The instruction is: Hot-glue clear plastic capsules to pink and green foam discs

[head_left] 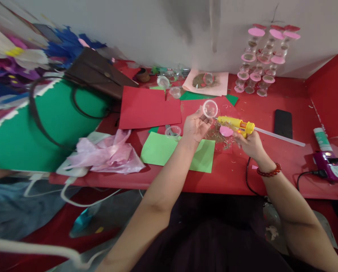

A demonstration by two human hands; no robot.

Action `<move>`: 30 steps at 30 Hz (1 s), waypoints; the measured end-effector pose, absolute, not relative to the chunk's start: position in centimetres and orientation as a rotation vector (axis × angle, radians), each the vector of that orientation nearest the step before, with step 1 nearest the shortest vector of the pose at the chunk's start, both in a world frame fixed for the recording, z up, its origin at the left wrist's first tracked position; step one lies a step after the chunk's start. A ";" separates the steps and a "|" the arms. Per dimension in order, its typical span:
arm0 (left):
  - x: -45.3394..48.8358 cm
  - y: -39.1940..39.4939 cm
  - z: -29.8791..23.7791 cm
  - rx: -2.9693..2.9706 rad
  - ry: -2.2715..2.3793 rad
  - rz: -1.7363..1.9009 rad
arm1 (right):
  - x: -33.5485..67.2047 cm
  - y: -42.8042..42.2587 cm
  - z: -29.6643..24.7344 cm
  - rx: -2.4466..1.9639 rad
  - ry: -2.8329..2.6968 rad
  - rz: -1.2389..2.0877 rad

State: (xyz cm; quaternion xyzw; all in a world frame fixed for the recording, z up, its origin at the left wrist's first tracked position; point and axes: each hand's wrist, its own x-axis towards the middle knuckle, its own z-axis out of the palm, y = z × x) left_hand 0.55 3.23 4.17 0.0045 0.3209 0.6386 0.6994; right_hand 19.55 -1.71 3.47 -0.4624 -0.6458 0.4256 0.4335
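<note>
My left hand grips a small clear plastic cup by its side, with the round rim facing up towards me. A yellow glue gun is in my right hand, its nozzle pointing left and close against the cup. From the back of the gun a long glue stick juts out to the right. Below the gun lies a pink paper disc, over a patch of brown sand and scraps. The fingers of my right hand are partly hidden behind the gun.
Hanging columns of clear cups and pink discs stand at the back right. Nearby are a black phone, a purple power adapter, red card, light green paper, a pink plastic bag and a brown handbag.
</note>
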 end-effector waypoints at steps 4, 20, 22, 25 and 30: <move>0.6 3.2 4.1 0.012 0.713 1.423 | 19.7 -1.6 3.3 -1.158 -1.593 1.059; 0.8 3.3 3.3 0.047 0.742 1.388 | 19.9 -1.5 2.2 -1.132 -1.612 1.038; 0.8 3.3 3.2 0.057 0.733 1.382 | 19.9 -1.5 2.2 -1.121 -1.613 1.036; 0.7 3.4 2.9 0.071 0.721 1.377 | 19.9 -1.5 2.2 -1.116 -1.611 1.056; 0.7 3.6 2.4 0.080 0.744 1.351 | 19.7 -1.6 2.5 -1.151 -1.588 1.055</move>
